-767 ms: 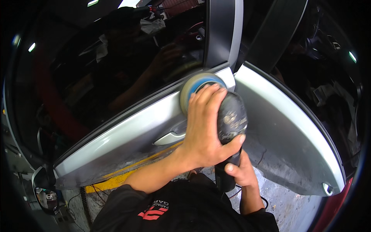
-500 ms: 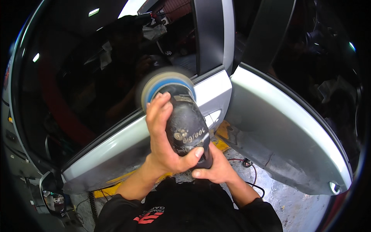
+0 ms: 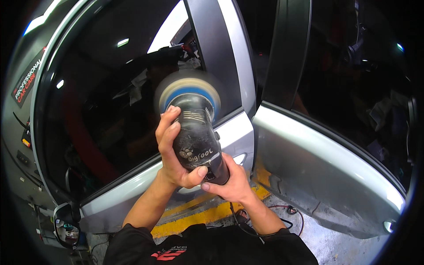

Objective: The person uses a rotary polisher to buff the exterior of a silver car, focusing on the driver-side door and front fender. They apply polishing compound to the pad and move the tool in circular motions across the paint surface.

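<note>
A black power polisher point(image 3: 194, 137) is held in both my hands, its round pad point(image 3: 187, 85) with a blue backing blurred by spinning. The pad lies against the dark window point(image 3: 115, 106) of a silver car door point(image 3: 119, 194), near the window's lower rear part. Along the left side of the polisher body, my left hand point(image 3: 173, 168) is wrapped with fingers reaching toward the head and thumb across the back. My right hand point(image 3: 235, 183) grips the rear end of the body, its thumb beside the left one. A black cord point(image 3: 236, 218) hangs below.
Another silver door point(image 3: 304, 154) stands at an angle on the right. A side mirror point(image 3: 66, 225) juts out at lower left. Yellow-painted marking point(image 3: 212, 214) and a red hose point(image 3: 301, 223) lie on the floor. A dark sign point(image 3: 28, 81) is at far left.
The polisher and both hands have shifted slightly left in view, and the polisher stands more upright. My view has shifted too, showing more wall at left and more floor below.
</note>
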A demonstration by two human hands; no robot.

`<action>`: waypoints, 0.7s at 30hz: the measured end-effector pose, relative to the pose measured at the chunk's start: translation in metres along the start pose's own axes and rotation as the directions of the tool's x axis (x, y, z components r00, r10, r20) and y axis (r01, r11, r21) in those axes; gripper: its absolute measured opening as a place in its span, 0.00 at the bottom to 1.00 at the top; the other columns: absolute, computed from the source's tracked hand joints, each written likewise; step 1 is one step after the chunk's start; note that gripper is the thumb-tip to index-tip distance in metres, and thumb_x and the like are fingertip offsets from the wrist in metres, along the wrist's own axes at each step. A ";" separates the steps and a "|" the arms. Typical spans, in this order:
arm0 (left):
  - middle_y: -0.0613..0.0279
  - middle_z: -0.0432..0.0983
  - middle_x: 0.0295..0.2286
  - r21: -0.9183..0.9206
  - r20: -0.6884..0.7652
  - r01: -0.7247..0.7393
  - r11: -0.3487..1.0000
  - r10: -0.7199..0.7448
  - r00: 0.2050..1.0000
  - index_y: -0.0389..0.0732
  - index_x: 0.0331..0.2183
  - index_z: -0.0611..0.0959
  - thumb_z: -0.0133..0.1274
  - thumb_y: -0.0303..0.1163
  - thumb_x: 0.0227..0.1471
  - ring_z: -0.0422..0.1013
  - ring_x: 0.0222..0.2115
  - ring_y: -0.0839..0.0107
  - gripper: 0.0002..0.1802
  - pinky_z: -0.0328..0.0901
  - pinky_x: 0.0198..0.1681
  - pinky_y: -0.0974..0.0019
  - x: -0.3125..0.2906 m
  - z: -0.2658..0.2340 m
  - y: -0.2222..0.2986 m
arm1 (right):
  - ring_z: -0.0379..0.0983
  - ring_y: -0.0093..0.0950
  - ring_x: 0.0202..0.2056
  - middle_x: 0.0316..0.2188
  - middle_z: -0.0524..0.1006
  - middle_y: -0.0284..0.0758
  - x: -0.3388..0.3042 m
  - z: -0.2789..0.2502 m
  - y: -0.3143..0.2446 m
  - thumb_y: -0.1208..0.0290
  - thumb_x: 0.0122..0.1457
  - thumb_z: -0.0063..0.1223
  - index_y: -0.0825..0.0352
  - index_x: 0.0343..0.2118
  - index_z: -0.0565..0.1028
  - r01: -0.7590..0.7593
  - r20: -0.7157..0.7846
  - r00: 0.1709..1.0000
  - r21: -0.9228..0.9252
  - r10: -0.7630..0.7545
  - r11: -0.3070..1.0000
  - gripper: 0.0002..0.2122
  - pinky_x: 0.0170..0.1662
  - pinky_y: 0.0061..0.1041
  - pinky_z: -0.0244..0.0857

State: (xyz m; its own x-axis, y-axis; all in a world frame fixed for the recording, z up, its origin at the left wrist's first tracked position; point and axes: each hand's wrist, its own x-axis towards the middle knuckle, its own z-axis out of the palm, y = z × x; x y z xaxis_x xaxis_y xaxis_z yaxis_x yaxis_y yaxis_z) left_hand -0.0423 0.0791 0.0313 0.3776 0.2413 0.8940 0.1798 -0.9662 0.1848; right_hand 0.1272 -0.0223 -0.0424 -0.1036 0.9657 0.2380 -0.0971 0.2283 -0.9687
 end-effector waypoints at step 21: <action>0.42 0.75 0.52 0.186 -0.183 -0.070 0.980 0.105 0.977 0.36 0.57 0.77 0.63 0.48 0.44 0.70 0.55 0.45 0.41 0.62 0.63 0.51 0.288 0.028 -0.026 | 0.83 0.33 0.25 0.29 0.82 0.42 0.136 -0.084 -0.180 0.37 0.69 0.48 0.73 0.48 0.75 0.181 -0.026 0.983 0.136 -0.180 0.974 0.34 0.29 0.30 0.79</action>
State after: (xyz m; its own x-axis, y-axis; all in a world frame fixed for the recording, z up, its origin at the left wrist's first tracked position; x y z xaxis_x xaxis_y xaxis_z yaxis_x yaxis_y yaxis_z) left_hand 0.0871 0.1764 0.2723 0.2216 0.1180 0.9680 0.3187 -0.9469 0.0425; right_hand 0.2135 0.0782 0.1588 -0.0592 0.9119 0.4062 -0.2478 0.3808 -0.8908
